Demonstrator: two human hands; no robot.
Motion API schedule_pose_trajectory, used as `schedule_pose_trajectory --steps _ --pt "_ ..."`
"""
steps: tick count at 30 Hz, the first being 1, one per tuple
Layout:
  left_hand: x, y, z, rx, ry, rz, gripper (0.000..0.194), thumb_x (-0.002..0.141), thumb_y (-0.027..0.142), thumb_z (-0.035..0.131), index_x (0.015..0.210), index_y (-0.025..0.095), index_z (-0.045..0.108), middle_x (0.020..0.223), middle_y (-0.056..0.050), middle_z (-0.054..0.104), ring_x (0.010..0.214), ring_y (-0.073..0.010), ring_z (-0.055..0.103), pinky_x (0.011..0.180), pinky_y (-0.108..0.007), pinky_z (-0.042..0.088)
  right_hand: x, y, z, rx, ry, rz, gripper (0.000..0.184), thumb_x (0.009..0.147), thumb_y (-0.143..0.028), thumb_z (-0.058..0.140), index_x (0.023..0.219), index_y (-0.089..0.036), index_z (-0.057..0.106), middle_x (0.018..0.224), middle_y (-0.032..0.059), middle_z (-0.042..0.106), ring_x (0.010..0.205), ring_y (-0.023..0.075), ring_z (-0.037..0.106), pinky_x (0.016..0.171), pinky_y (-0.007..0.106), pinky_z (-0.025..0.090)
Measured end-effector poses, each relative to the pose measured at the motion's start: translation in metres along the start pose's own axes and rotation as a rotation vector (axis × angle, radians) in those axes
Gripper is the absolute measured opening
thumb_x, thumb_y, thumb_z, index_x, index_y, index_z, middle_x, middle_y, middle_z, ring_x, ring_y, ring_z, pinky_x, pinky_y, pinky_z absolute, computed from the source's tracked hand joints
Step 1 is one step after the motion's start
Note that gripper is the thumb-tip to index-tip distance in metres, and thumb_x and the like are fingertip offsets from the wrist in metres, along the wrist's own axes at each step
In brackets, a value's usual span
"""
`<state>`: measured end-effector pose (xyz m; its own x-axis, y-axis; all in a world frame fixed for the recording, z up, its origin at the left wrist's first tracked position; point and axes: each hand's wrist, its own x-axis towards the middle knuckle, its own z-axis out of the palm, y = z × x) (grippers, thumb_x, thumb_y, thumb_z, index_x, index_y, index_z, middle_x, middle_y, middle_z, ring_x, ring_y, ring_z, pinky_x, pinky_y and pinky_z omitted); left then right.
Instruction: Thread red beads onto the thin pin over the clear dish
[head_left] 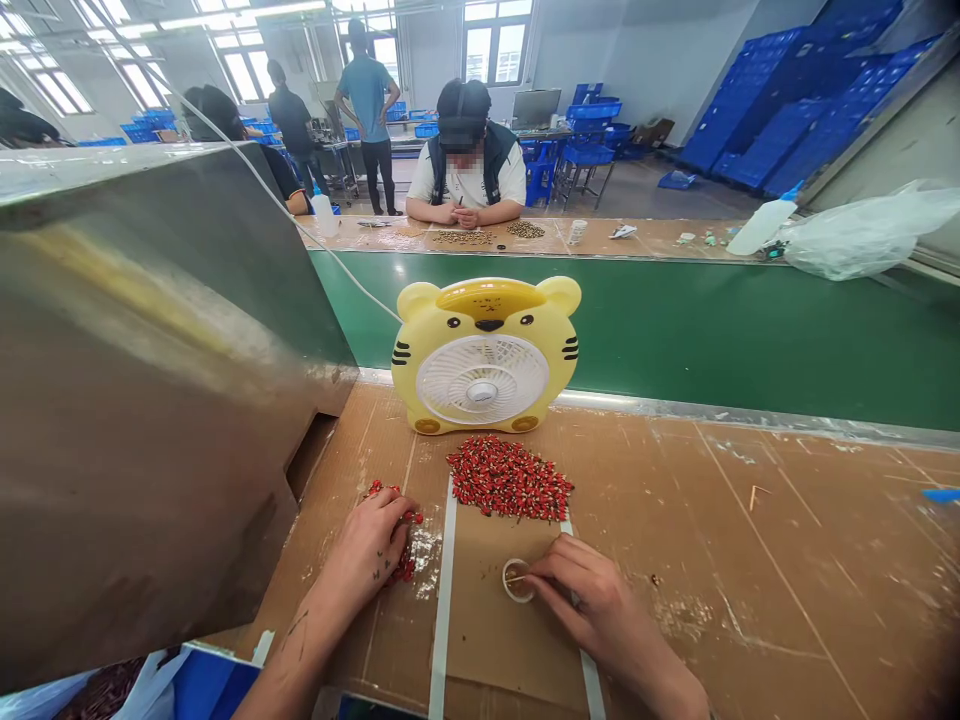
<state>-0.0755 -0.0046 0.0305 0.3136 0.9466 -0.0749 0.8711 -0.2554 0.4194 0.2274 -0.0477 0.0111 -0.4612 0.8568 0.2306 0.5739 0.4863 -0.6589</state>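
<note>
My left hand [367, 545] is curled over a small scatter of red beaded pieces [405, 560] on the cardboard, and its fingers pinch at least one, though the fingers hide what is held. My right hand [592, 600] holds a thin pale stick [514, 577] by its end. The stick reaches into a white ring [517, 580], probably a tape roll, lying on the cardboard. Above both hands lies a larger heap of red beaded pieces [510, 478], not touching either hand.
A yellow tiger-shaped fan [486, 400] stands behind the heap. A steel hood [150, 380] rises at my left. A green conveyor belt [675, 340] runs beyond the cardboard-covered bench [750, 560]. A co-worker [465, 170] sits across it, with small parts on the far bench.
</note>
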Motion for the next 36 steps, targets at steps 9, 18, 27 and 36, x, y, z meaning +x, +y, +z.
schedule_pose_trajectory --steps 9,18,27,36 --pt "0.007 0.004 0.003 0.184 -0.063 -0.023 0.029 0.091 0.010 0.041 0.082 0.016 0.068 0.089 -0.013 0.070 0.084 -0.0262 0.065 0.073 -0.033 0.046 0.003 -0.008 0.003 -0.012 0.007 -0.061 0.020 0.099 -0.020 0.051 0.088 -0.019 0.067 0.076 0.0044 0.062 0.070 0.0177 0.058 0.063 0.029 0.045" --pt "0.001 0.003 -0.004 -0.344 0.216 -0.103 0.013 0.077 0.012 0.052 0.072 0.019 0.062 0.080 -0.004 0.072 0.073 -0.0189 0.064 0.069 -0.029 0.046 0.003 -0.002 0.009 -0.041 0.044 -0.086 0.021 0.099 -0.018 0.050 0.087 -0.017 0.067 0.073 0.0047 0.061 0.069 0.0175 0.054 0.063 0.029 0.040" --pt "0.008 0.051 0.033 -1.685 0.084 -0.335 0.015 0.061 0.011 0.065 0.066 0.018 0.053 0.063 0.002 0.062 0.051 -0.0091 0.054 0.041 -0.016 0.030 0.003 0.000 0.003 -0.118 0.032 -0.130 0.027 0.100 -0.019 0.047 0.080 -0.017 0.064 0.069 0.0039 0.058 0.067 0.0163 0.049 0.061 0.028 0.037" --pt "0.025 0.055 0.042 -1.731 -0.073 -0.349 0.014 0.064 0.011 0.065 0.075 0.011 0.075 0.061 -0.001 0.061 0.056 -0.0102 0.057 0.044 -0.017 0.031 0.006 0.002 0.002 -0.136 0.028 -0.120 0.027 0.101 -0.022 0.047 0.082 -0.017 0.066 0.071 0.0046 0.060 0.067 0.0167 0.051 0.061 0.028 0.038"
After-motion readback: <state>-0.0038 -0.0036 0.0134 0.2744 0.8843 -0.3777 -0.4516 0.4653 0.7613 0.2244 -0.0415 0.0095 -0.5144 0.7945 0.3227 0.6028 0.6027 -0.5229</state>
